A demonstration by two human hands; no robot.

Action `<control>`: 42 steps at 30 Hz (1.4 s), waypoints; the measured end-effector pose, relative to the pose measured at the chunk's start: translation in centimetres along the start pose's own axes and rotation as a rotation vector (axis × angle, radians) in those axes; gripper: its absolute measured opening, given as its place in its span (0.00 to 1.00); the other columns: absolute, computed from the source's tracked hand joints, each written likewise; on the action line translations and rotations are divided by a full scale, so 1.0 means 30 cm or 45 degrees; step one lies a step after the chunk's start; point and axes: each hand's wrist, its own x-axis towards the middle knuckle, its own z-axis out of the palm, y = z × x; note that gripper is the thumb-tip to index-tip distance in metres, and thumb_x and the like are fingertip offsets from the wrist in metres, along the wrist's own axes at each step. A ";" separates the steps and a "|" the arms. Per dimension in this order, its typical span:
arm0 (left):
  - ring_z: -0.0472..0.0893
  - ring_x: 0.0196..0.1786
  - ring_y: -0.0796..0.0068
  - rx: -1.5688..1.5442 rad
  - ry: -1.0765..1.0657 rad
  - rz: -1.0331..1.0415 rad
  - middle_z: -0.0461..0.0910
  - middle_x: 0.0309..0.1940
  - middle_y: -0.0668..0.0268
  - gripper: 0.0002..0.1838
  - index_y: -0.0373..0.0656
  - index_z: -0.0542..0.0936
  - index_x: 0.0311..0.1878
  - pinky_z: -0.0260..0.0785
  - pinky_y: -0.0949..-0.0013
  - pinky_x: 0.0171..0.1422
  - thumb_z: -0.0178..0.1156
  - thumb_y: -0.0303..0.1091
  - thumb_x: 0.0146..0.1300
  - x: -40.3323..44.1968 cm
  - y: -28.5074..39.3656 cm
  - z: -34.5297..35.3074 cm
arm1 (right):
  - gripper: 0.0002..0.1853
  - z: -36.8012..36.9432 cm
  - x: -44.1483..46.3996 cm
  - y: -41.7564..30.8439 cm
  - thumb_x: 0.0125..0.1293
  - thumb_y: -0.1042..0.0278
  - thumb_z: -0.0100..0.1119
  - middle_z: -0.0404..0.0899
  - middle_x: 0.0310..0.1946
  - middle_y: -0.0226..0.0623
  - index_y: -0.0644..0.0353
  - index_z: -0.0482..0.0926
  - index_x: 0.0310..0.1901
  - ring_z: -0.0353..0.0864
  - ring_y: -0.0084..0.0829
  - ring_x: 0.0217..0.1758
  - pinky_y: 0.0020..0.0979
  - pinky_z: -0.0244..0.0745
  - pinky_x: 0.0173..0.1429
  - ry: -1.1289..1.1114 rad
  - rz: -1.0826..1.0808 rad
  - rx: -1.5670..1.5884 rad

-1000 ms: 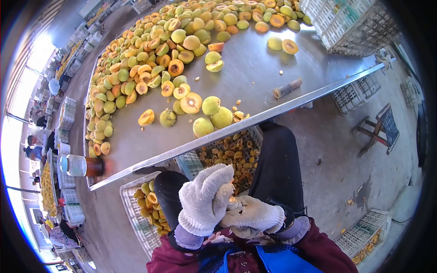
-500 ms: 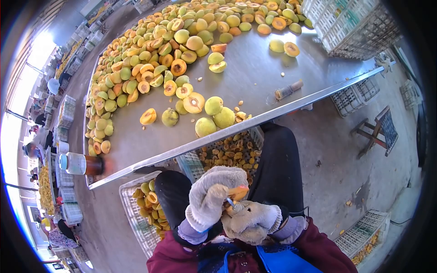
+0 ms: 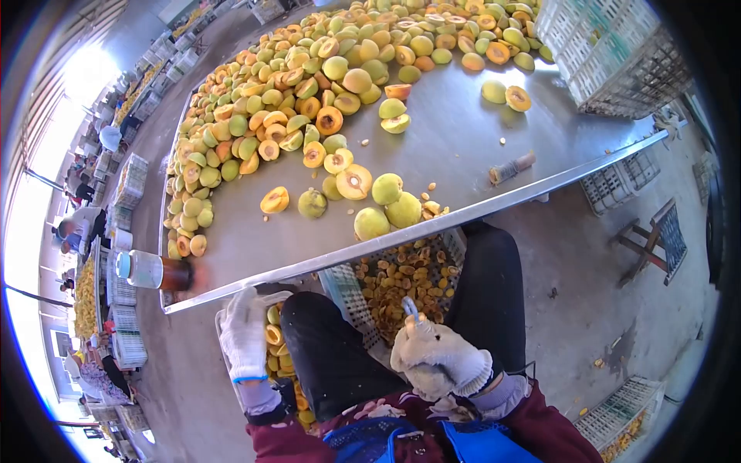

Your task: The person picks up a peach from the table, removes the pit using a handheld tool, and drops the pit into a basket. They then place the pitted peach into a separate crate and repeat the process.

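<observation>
My left hand (image 3: pixel 245 332), in a pale work glove, is over the left crate (image 3: pixel 224 318) of peach halves (image 3: pixel 275 335). Its fingers are stretched out, with nothing seen in them. In front of my lap my right hand (image 3: pixel 440 359), also gloved, grips a small pitting tool (image 3: pixel 410 306) with a curved metal tip; its handle is hidden by the glove. Beyond it, between my knees, a crate (image 3: pixel 346 297) holds brown peach pits (image 3: pixel 401 285). On the metal table (image 3: pixel 455 158) lie a large heap of peaches (image 3: pixel 309 77), many cut in half, and several nearer ones.
A bottle (image 3: pixel 147 270) with dark liquid is at the table's left corner. A wrapped stick-like piece (image 3: pixel 512 167) lies near the front edge. A white crate (image 3: pixel 617 58) stands at the back right. On the floor are a folding stool (image 3: pixel 656 239) and another crate (image 3: pixel 621 409).
My left hand has moved away from my right hand, leftward over the crate of halves. The orange peach piece is gone from between my hands. The right hand still holds the tool.
</observation>
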 end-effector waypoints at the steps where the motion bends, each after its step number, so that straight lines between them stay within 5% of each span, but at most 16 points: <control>1: 0.76 0.58 0.55 0.828 -0.095 0.421 0.80 0.51 0.56 0.16 0.42 0.80 0.54 0.69 0.61 0.64 0.60 0.37 0.65 0.029 -0.011 -0.024 | 0.07 0.016 0.004 -0.003 0.63 0.66 0.63 0.76 0.24 0.27 0.61 0.79 0.34 0.74 0.18 0.26 0.21 0.69 0.32 -0.008 -0.003 -0.007; 2: 0.76 0.58 0.55 0.829 -0.086 0.422 0.80 0.51 0.56 0.16 0.42 0.80 0.54 0.69 0.61 0.64 0.60 0.37 0.65 0.047 -0.005 0.002 | 0.07 0.039 0.002 -0.011 0.63 0.65 0.63 0.75 0.22 0.27 0.60 0.80 0.34 0.73 0.18 0.22 0.21 0.67 0.27 0.006 -0.017 -0.101; 4: 0.71 0.65 0.50 0.152 -0.070 0.287 0.78 0.56 0.56 0.20 0.49 0.80 0.56 0.64 0.58 0.69 0.63 0.36 0.59 0.132 0.126 0.106 | 0.07 0.037 0.037 0.036 0.64 0.63 0.64 0.74 0.18 0.28 0.56 0.80 0.34 0.70 0.18 0.15 0.21 0.62 0.19 0.055 -0.126 -0.207; 9: 0.71 0.66 0.53 0.375 -0.077 0.492 0.74 0.61 0.58 0.25 0.51 0.78 0.58 0.65 0.60 0.68 0.65 0.41 0.55 0.417 0.218 0.413 | 0.08 0.028 0.031 0.026 0.65 0.62 0.63 0.74 0.18 0.27 0.56 0.79 0.34 0.70 0.18 0.16 0.21 0.61 0.19 0.146 0.010 -0.207; 11: 0.72 0.64 0.54 0.453 -0.452 0.288 0.75 0.58 0.57 0.28 0.52 0.76 0.60 0.66 0.58 0.67 0.66 0.44 0.55 0.510 0.165 0.487 | 0.08 0.035 0.024 0.022 0.65 0.62 0.63 0.74 0.18 0.27 0.56 0.78 0.34 0.70 0.18 0.16 0.21 0.61 0.19 0.191 0.040 -0.215; 13: 0.77 0.58 0.59 0.372 -0.423 0.413 0.77 0.55 0.58 0.26 0.49 0.75 0.59 0.71 0.59 0.61 0.64 0.46 0.58 0.496 0.156 0.466 | 0.08 0.040 0.025 0.025 0.66 0.61 0.62 0.73 0.18 0.27 0.56 0.78 0.36 0.70 0.17 0.16 0.20 0.62 0.20 0.234 -0.020 -0.279; 15: 0.81 0.53 0.59 -0.844 -0.772 -0.312 0.79 0.52 0.54 0.29 0.41 0.70 0.63 0.75 0.63 0.55 0.61 0.45 0.63 0.411 0.215 0.387 | 0.09 0.048 0.024 0.014 0.66 0.60 0.62 0.74 0.17 0.27 0.55 0.78 0.38 0.70 0.17 0.17 0.21 0.63 0.21 0.241 -0.034 -0.303; 17: 0.82 0.50 0.60 -1.593 -0.836 -0.447 0.79 0.49 0.54 0.29 0.39 0.70 0.61 0.78 0.63 0.47 0.59 0.50 0.65 0.254 0.274 0.330 | 0.10 0.063 0.028 0.001 0.66 0.59 0.62 0.74 0.17 0.26 0.55 0.78 0.40 0.71 0.17 0.17 0.21 0.64 0.22 0.245 -0.034 -0.333; 19: 0.82 0.47 0.56 -1.788 -0.995 -0.459 0.79 0.49 0.51 0.32 0.40 0.69 0.62 0.79 0.60 0.43 0.58 0.56 0.65 0.160 0.319 0.293 | 0.10 0.084 0.033 -0.013 0.65 0.57 0.61 0.75 0.18 0.25 0.53 0.78 0.42 0.71 0.17 0.18 0.23 0.67 0.24 0.408 0.000 -0.619; 27: 0.80 0.52 0.65 -1.635 -1.122 -0.455 0.79 0.51 0.57 0.36 0.37 0.68 0.65 0.72 0.64 0.60 0.50 0.61 0.69 -0.066 0.415 0.247 | 0.15 0.114 0.020 -0.011 0.62 0.50 0.61 0.81 0.22 0.33 0.51 0.78 0.44 0.84 0.33 0.25 0.35 0.77 0.32 0.673 -0.076 -1.173; 29: 0.79 0.52 0.67 -1.521 -1.091 -0.406 0.79 0.51 0.57 0.36 0.36 0.69 0.64 0.70 0.65 0.61 0.48 0.61 0.70 -0.074 0.420 0.237 | 0.16 0.088 0.029 0.038 0.61 0.48 0.62 0.83 0.24 0.38 0.49 0.78 0.42 0.84 0.42 0.29 0.40 0.78 0.34 0.817 -0.473 -1.484; 42: 0.79 0.52 0.72 -1.157 -1.167 -0.141 0.81 0.50 0.58 0.33 0.33 0.75 0.59 0.69 0.68 0.60 0.41 0.57 0.75 -0.074 0.468 0.203 | 0.15 0.061 0.006 0.049 0.61 0.48 0.61 0.81 0.22 0.38 0.50 0.78 0.39 0.83 0.44 0.27 0.41 0.77 0.31 0.825 -0.573 -1.633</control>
